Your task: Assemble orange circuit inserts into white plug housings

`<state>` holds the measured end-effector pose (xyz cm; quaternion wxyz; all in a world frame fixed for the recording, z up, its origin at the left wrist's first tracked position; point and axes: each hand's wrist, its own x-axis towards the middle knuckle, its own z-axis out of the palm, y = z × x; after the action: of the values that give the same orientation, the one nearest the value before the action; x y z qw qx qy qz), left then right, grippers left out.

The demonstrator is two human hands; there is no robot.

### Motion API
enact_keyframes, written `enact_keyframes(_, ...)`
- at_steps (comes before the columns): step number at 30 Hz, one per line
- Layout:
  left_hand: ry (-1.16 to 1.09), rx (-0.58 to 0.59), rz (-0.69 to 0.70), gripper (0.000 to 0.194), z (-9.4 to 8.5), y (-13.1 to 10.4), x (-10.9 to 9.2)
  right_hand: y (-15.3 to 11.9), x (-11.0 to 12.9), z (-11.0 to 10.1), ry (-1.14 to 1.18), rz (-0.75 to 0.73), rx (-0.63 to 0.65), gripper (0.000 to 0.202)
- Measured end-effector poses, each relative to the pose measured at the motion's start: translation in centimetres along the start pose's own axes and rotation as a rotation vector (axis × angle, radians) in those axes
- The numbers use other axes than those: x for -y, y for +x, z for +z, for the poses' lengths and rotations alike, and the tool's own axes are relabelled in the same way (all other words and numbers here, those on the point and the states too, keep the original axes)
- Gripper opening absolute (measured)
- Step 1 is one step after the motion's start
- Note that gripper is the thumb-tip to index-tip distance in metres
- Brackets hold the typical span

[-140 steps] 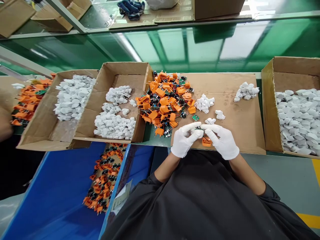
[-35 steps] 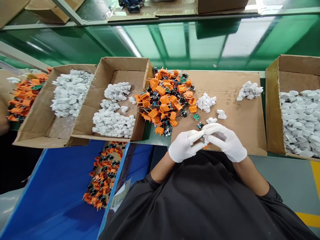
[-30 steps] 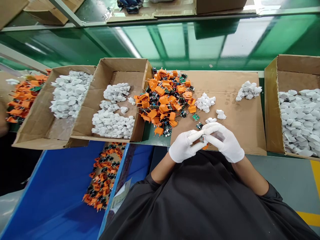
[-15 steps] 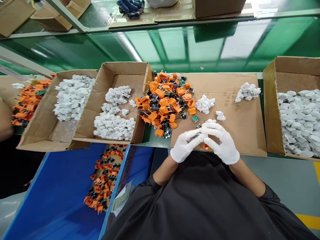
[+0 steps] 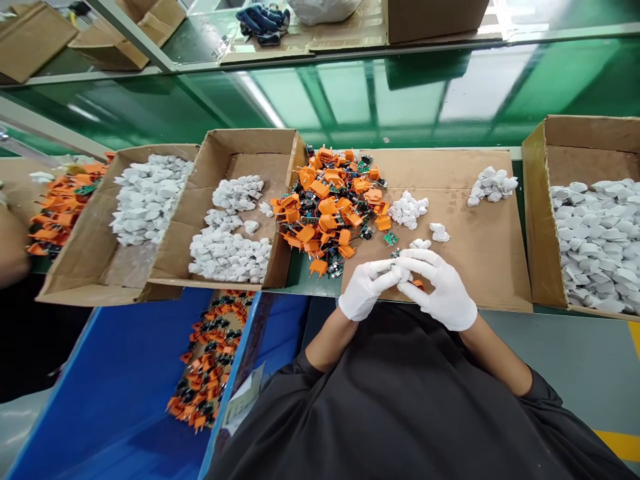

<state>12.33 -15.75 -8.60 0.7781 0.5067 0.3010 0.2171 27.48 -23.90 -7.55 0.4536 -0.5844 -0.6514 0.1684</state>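
My left hand and my right hand, both in white gloves, meet over the front edge of a flat cardboard sheet. Their fingertips are closed together around a small white piece, partly hidden by the fingers. A speck of green shows at the left fingertips. Under the right palm an orange plug part peeks out. Just beyond the fingers lie a small green circuit board and loose white pieces. To the left spreads a heap of orange plugs with wires and boards.
Cardboard boxes of white pieces stand at left, far left and right. Small white heaps lie on the sheet. A blue bin below holds more orange plugs. Another person's arm shows at far left.
Both hands stay together at the same spot, with slight finger shifts. A white piece now shows more clearly between the fingertips. The view has tilted a little.
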Motion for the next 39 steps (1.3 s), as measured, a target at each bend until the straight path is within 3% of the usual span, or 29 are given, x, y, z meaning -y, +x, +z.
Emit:
enact_keyframes(4, -0.055, 0.021, -0.012, 0.041, -0.1, 0.0, -0.1, -0.1, 0.1, 0.0, 0.032, -0.035, 0.020, 0.033)
enact_keyframes(9, -0.044, -0.093, -0.034, 0.037, 0.2, 0.1, -0.5, 0.0, 0.3, 0.0, 0.063, -0.022, 0.032, 0.053)
enact_keyframes(13, -0.031, -0.056, -0.011, 0.043, 0.3, 0.3, -0.3, 0.1, 0.1, -0.1, -0.043, -0.013, 0.052, 0.039)
enact_keyframes(17, -0.156, -0.007, 0.009, 0.058, 0.1, 0.5, 0.4, 0.3, -0.2, -0.1, -0.066, -0.029, 0.038, 0.032)
enact_keyframes(20, -0.209, -0.014, -0.032, 0.052, 0.1, 0.5, 0.4, 0.5, -0.2, -0.2, -0.011, -0.080, 0.029, 0.036)
enact_keyframes(25, -0.227, -0.018, -0.103, 0.045, 0.3, 0.4, -0.3, 0.9, -0.2, -0.1, 0.039, -0.043, 0.062, 0.040)
enact_keyframes(31, -0.300, 0.091, -0.099, 0.039, 0.2, 0.5, -0.5, 0.9, -0.6, 0.1, 0.020, -0.078, 0.062, 0.030)
enact_keyframes(39, -0.239, 0.020, -0.012, 0.047, 0.1, 0.6, 0.2, 0.5, -0.8, 0.6, 0.046, -0.068, 0.080, 0.035)
